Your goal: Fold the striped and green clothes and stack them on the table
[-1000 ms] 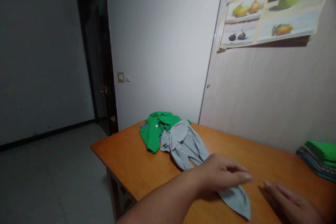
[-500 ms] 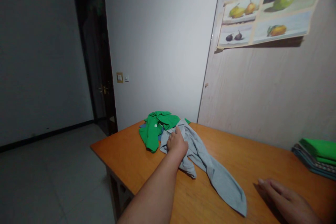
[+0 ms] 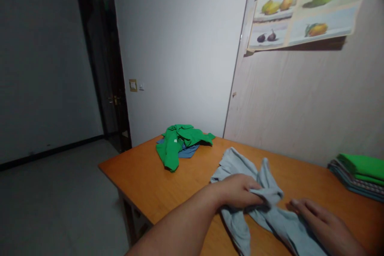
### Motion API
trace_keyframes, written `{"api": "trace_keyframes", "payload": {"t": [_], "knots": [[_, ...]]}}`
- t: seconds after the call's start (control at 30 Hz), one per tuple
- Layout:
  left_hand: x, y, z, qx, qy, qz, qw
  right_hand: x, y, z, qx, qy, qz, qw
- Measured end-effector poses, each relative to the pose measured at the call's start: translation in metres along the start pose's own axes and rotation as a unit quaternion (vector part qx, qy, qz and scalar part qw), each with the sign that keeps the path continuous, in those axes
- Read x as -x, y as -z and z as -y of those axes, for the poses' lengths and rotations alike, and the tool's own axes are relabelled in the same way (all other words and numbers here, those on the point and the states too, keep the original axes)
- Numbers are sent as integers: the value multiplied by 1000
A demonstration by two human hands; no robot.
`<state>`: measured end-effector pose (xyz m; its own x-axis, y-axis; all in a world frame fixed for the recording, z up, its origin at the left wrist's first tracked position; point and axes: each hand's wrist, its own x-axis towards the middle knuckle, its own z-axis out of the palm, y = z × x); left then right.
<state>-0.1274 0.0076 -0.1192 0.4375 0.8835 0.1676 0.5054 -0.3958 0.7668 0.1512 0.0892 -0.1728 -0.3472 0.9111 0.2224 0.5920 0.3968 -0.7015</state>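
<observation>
A rumpled grey garment (image 3: 240,164) of soft cloth, with long sleeve-like or leg-like parts, lies partly bunched on the wooden table (image 3: 183,204). My left hand (image 3: 241,192) is closed on a fold of it, thumb uppermost, with some cloth raised off the tabletop. Close by on the right, my right hand (image 3: 327,224) hovers at the garment's lower end with its fingers loosely stretched. No cloth shows in its grasp, though its underside is hidden. Whether the garment is a top or trousers I cannot tell.
A crumpled green garment (image 3: 171,148) lies over a blue cloth (image 3: 189,151) at the table's far left corner. At the right edge is a stack of folded clothes (image 3: 363,170), green on top. The wall (image 3: 180,56) stands behind the table; a dark doorway (image 3: 102,56) is at left.
My left hand has pulled the grey garment right and toward me, away from the green garment, uncovering more blue cloth. My right hand has stayed nearly in place, and the garment now reaches it.
</observation>
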Motion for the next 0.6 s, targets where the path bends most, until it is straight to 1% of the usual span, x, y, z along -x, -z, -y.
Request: {"api": "trace_keyframes", "payload": {"t": [0.03,0.07,0.1,0.17,0.2,0.27,0.37,0.4,0.43,0.5,0.53,0.6], "knots": [[0,-2,0,28,9,11,1000,0,1,0,-7,-4,19,1000],[0,-3,0,57,18,4,998,0,1,1,-13,-6,33,999],[-1,-2,0,88,24,-19,996,1,1,2,-18,-5,49,999],[-3,2,1,154,28,-96,983,3,0,4,-19,-3,72,997],[-4,5,1,193,27,-143,970,5,-1,6,-14,-2,79,997],[-6,13,2,288,20,-227,930,9,-3,9,2,10,94,996],[-6,29,4,426,0,-318,847,13,-2,13,13,33,130,991],[-5,35,5,447,0,-349,824,13,0,13,10,35,123,992],[-3,42,7,455,1,-380,805,12,2,13,6,28,97,995],[1,54,12,462,-1,-439,771,9,10,9,-7,-9,-1,1000],[2,59,15,464,2,-459,757,7,15,6,-22,-34,-59,997],[5,66,21,473,7,-492,731,4,22,-1,-73,-75,-175,979]]}}
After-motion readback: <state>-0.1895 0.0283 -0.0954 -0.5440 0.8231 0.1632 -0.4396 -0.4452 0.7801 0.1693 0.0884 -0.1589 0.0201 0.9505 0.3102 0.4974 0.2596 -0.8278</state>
